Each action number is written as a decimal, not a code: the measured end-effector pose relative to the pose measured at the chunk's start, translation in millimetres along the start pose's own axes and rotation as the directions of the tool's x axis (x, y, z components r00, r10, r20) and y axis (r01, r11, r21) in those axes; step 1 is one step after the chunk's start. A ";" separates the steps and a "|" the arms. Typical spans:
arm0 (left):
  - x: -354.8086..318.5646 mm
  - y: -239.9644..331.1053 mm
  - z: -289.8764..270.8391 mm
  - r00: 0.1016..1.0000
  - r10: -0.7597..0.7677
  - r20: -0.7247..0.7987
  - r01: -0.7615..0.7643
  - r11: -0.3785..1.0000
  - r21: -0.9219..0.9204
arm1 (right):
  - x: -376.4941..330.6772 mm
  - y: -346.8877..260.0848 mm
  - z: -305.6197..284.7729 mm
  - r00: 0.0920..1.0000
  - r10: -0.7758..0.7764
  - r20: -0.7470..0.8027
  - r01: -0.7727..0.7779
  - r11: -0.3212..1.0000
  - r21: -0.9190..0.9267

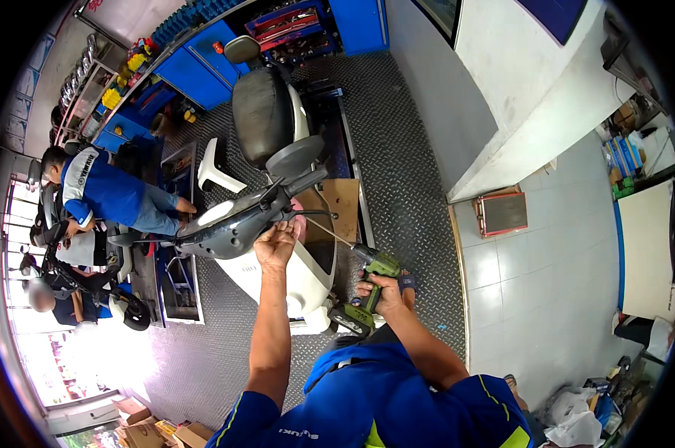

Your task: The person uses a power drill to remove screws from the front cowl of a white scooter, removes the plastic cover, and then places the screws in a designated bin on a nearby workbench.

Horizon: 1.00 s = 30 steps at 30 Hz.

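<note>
In front of me stands a scooter with a white front panel (277, 287) and a dark handlebar cover (236, 228). My left hand (276, 245), palm up, is closed at the near edge of that cover, its fingertips partly hidden against it. My right hand (382, 293) grips a green cordless drill (383, 264) by its handle, with the battery at the bottom. A long thin bit (333, 233) runs from the drill up and left toward the handlebar; where its tip ends I cannot tell. A pink thing (301, 218) shows just beyond my left fingers.
The scooter's dark seat (263, 116) and a cardboard sheet (341, 205) lie beyond the handlebar. A loose white panel (216, 170) rests on the textured floor. At left a person in blue (110, 187) bends over another motorcycle (91, 272). A white wall (531, 97) rises at right.
</note>
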<state>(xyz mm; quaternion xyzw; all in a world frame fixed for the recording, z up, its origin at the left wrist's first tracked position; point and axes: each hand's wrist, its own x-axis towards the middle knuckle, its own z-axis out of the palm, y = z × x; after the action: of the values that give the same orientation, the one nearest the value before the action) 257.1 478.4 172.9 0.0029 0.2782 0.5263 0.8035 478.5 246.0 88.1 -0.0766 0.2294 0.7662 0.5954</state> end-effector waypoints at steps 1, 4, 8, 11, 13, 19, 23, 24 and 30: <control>2.2 2.6 -6.8 0.997 -0.017 0.080 0.018 1.000 -0.017 | 4.1 1.4 0.3 1.000 -0.012 0.029 0.012 1.000 0.010; 6.3 2.6 -11.9 0.994 -0.056 0.097 0.057 0.998 -0.012 | 14.0 0.9 -1.0 0.995 -0.016 0.096 0.008 0.996 0.084; 9.2 -3.0 -6.2 1.000 -0.005 -0.010 0.005 0.999 0.032 | 23.2 -6.1 -10.9 0.991 0.064 0.119 -0.081 0.987 0.142; 15.1 -9.5 5.7 0.998 -0.016 0.055 0.017 1.000 -0.009 | 20.1 -9.5 1.7 0.993 0.027 0.111 -0.032 0.999 0.044; 16.8 -10.6 6.5 0.995 0.053 0.081 -0.054 0.998 0.011 | 23.4 -11.9 -5.2 0.990 0.056 0.129 -0.068 0.994 0.090; 15.0 -16.9 17.0 1.000 0.016 -0.003 -0.016 1.000 -0.022 | 23.8 -21.3 -3.2 0.979 0.088 0.185 -0.109 0.989 0.105; 15.4 -12.3 15.0 0.997 0.026 -0.075 -0.028 0.999 -0.034 | 23.0 -20.5 1.2 0.986 0.088 0.143 -0.103 0.989 0.105; 17.6 -12.1 12.7 0.997 0.038 -0.072 -0.041 0.998 -0.042 | 22.3 -18.4 -0.5 0.989 0.083 0.125 -0.097 0.990 0.106; 17.5 -24.2 11.8 0.999 0.047 -0.011 -0.048 0.998 -0.041 | 42.3 -8.4 -28.3 0.971 0.156 0.180 -0.204 0.935 0.289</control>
<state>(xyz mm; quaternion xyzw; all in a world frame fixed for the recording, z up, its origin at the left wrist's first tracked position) 288.0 485.8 167.9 -0.0094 0.2711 0.5509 0.7893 470.2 272.1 44.4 0.0974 0.3045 0.7764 0.5432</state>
